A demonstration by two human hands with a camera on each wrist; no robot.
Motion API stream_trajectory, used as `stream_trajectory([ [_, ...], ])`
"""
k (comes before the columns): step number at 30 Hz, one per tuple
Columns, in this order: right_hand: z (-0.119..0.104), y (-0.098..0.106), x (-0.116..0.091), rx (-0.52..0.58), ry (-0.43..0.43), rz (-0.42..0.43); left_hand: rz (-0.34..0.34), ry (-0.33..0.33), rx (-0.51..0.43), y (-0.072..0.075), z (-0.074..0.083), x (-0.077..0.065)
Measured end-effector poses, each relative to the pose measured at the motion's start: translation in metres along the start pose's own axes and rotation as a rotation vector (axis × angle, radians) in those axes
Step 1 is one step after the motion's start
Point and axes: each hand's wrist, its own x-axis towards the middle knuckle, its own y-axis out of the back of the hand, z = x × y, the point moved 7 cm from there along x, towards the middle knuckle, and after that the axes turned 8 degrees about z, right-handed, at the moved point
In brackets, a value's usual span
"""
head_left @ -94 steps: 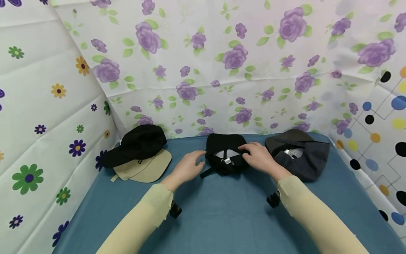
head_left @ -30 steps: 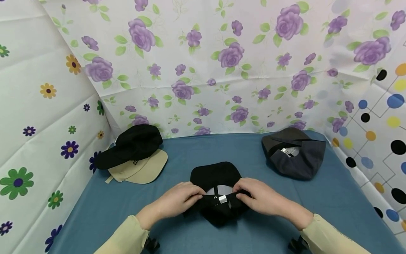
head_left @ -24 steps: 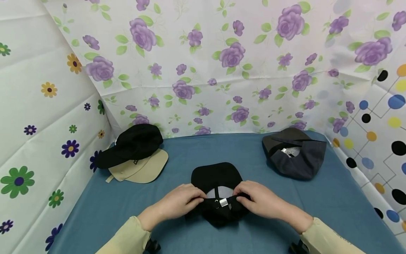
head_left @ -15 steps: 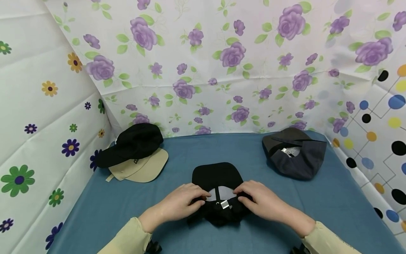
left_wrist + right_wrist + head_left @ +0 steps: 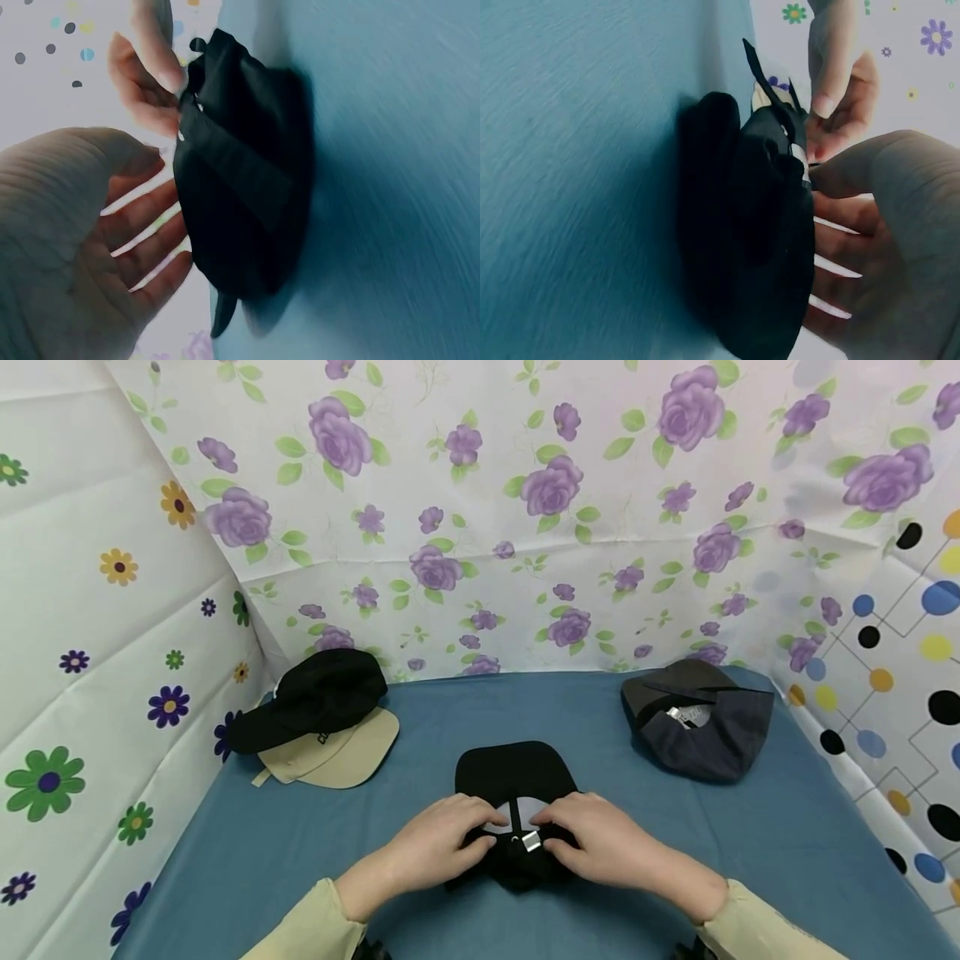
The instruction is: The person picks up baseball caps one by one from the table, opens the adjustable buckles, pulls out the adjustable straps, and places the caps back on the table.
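A black cap (image 5: pixel 517 772) lies upside down on the blue-covered table in the head view, its brim toward the back wall and its grey lining and white tag showing. My left hand (image 5: pixel 438 843) is at the left of its opening, fingertips over the edge, thumb apart from them. From the opposite side my right hand (image 5: pixel 607 843) reaches over the opening with fingers loosely extended. In the left wrist view, the left thumb (image 5: pixel 142 161) stands off the cap (image 5: pixel 240 172). The right fingers are partly hidden behind the cap (image 5: pixel 757 225) in the right wrist view.
At the back left, another black cap (image 5: pixel 322 697) rests on a beige cap (image 5: pixel 352 756). A dark grey cap (image 5: pixel 705 727) lies upturned at the back right. Floral cloth walls (image 5: pixel 480 527) enclose the blue table (image 5: pixel 300 860) at the back and sides.
The black cap has come from the back toward the person. Both hands, earlier gripping its back edge, have loosened and moved inward over the opening.
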Motion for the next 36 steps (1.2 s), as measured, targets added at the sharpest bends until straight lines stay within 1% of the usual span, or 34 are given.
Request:
stream_trajectory([
  [2, 0.001, -0.005, 0.003, 0.016, -0.033, -0.042, -0.022, 0.022, -0.023, -0.002, 0.002, 0.002],
  [4, 0.004, -0.008, 0.005, 0.058, -0.082, -0.075, -0.053, 0.055, -0.055, -0.006, 0.002, 0.004],
  [6, 0.007, -0.01, 0.008, 0.142, -0.131, -0.098, -0.079, 0.094, -0.092, -0.009, 0.0, 0.006],
  [8, 0.01, -0.011, 0.009, 0.246, -0.181, -0.119, -0.095, 0.138, -0.151, -0.011, -0.002, 0.007],
  [11, 0.014, -0.012, 0.011, 0.413, -0.25, -0.153, -0.1, 0.191, -0.24, -0.01, -0.006, 0.009],
  [13, 0.016, -0.011, 0.011, 0.498, -0.275, -0.162, -0.099, 0.218, -0.291, -0.009, -0.009, 0.009],
  [19, 0.017, -0.005, 0.018, 0.716, -0.311, -0.16, -0.071, 0.235, -0.371, -0.003, -0.013, 0.016],
  [22, 0.019, -0.004, 0.021, 0.777, -0.334, -0.154, -0.056, 0.244, -0.433, 0.0, -0.015, 0.019],
  [24, 0.02, -0.002, 0.022, 0.785, -0.341, -0.14, -0.048, 0.262, -0.486, 0.002, -0.015, 0.021],
  [27, 0.022, 0.002, 0.022, 0.723, -0.335, -0.087, -0.037, 0.292, -0.539, 0.004, -0.015, 0.022],
  [32, 0.016, 0.016, 0.02, 0.518, -0.291, 0.027, -0.025, 0.323, -0.578, 0.005, -0.014, 0.024],
  [36, 0.007, 0.022, 0.021, 0.358, -0.235, 0.08, -0.008, 0.325, -0.592, 0.007, -0.013, 0.025],
])
